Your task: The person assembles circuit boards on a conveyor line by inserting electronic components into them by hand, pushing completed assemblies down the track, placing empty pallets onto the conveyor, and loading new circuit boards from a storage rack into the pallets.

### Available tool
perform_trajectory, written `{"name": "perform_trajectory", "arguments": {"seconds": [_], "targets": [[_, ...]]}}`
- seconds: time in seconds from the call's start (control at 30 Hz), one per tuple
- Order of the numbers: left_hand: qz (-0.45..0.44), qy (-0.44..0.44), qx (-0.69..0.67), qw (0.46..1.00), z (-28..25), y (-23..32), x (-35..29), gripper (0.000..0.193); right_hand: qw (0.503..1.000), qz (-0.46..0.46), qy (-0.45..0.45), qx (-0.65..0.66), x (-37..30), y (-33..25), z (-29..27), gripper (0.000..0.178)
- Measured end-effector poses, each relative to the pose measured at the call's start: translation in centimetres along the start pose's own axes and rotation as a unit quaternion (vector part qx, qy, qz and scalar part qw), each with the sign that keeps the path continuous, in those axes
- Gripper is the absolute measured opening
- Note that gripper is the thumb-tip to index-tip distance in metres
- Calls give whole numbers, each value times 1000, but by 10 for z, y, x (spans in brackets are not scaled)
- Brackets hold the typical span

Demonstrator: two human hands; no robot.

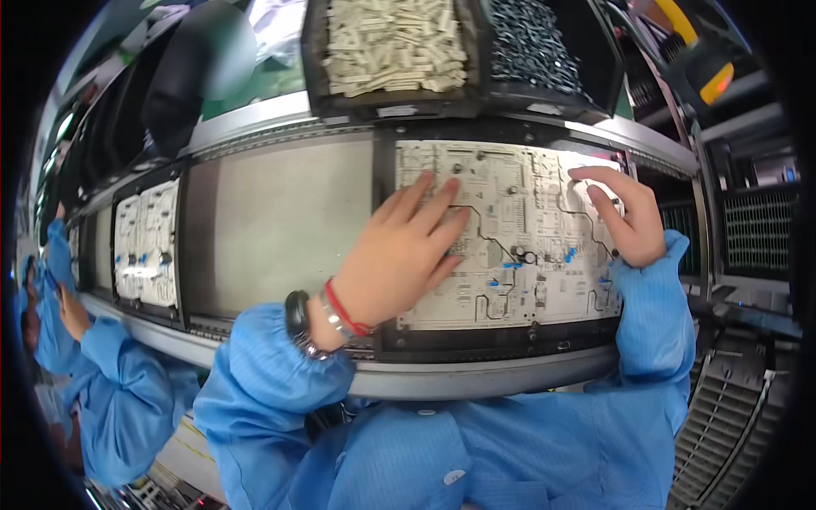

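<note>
A white circuit board panel [501,297] with printed traces, blue parts and small black parts sits in a black carrier frame [476,342] in front of me. My left hand [399,242] lies over the panel's left part, palm down with fingers stretched and spread, hiding some of the board. At the panel's upper right is my right hand [631,217]; its fingers are bent, and a gap shows between two fingertips. I see nothing held in either hand. Whether the fingertips touch the board or hover just above it, I cannot tell.
Beyond the rail [408,378] and carrier stand a bin of cream-coloured parts [395,47] and a bin of dark small parts [535,47]. Another carrier with boards [146,242] sits to the left, near a co-worker's blue sleeve [127,353]. Racks [756,225] stand at right.
</note>
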State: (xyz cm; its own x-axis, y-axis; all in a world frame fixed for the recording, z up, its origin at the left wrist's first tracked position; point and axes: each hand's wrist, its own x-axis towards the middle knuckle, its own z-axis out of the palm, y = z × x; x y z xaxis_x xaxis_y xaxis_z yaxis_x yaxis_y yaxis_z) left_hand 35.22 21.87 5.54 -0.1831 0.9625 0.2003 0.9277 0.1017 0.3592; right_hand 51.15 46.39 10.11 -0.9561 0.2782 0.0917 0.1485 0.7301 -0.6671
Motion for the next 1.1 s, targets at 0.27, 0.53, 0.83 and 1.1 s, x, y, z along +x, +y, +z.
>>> {"name": "perform_trajectory", "arguments": {"seconds": [0.27,0.53,0.83,1.1], "targets": [[31,-22,-12,999,-10,6,9,41,999,30,42,-4,-14,28,-16,21],[28,-11,9,1000,-8,5,10,33,994,-14,85,-66,2,36,2,26],[22,9,8,1000,-1,4,6,34,940,-106,186,-265,41,34,62,23],[20,48,36,998,-2,-2,2,31,942,-120,229,-215,59,21,71,7]]}}
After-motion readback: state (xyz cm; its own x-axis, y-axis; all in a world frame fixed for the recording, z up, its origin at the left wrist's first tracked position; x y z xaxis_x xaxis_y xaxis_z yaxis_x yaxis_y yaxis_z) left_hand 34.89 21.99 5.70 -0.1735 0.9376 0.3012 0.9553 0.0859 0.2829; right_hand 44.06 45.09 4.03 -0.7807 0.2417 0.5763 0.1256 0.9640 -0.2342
